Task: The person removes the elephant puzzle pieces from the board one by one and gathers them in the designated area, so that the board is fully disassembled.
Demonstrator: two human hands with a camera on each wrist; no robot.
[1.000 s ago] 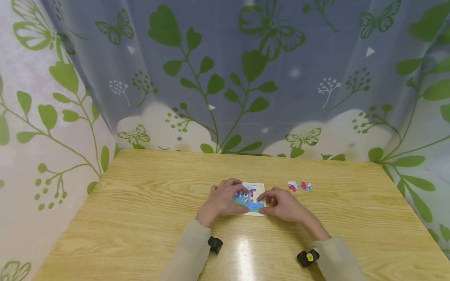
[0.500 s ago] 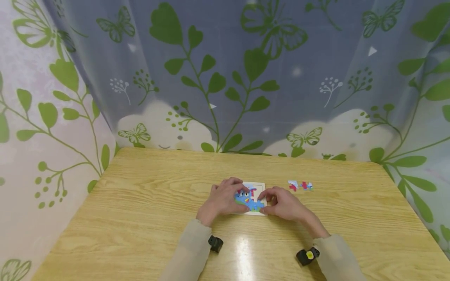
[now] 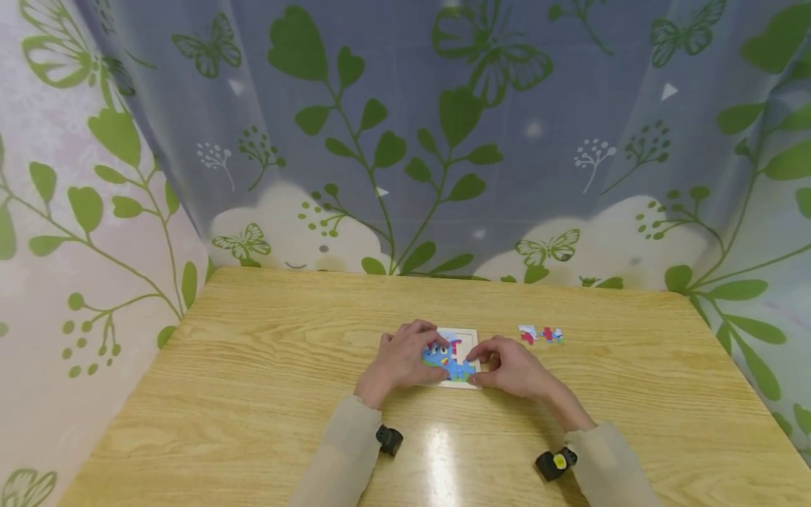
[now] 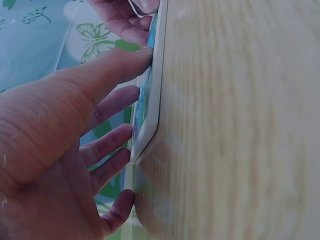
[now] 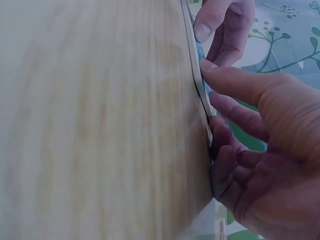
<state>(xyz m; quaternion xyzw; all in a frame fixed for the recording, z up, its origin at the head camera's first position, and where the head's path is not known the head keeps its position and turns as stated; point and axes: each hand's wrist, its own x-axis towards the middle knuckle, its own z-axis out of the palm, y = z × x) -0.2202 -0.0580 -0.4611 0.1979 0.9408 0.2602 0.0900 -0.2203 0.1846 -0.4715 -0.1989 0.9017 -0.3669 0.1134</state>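
A small jigsaw puzzle [image 3: 437, 360] with a blue cartoon creature lies in a pale framed tray [image 3: 467, 332] at mid-table. Bare tray shows at its upper right. My left hand [image 3: 400, 359] spreads over the left side, thumb at the near edge and fingertips on the picture. At the lower right corner, my right hand [image 3: 513, 367] pinches a blue puzzle piece [image 3: 467, 368] between thumb and index finger, its other fingers curled. In the left wrist view the left thumb [image 4: 135, 60] presses on the puzzle's near side. The left hand hides part of the picture.
Two loose puzzle pieces, one white and red [image 3: 527, 334] and one red and blue [image 3: 551, 335], lie right of the tray. The wooden table [image 3: 285, 338] meets a leaf-patterned curtain [image 3: 405, 176] behind. A black camera sits at each wrist.
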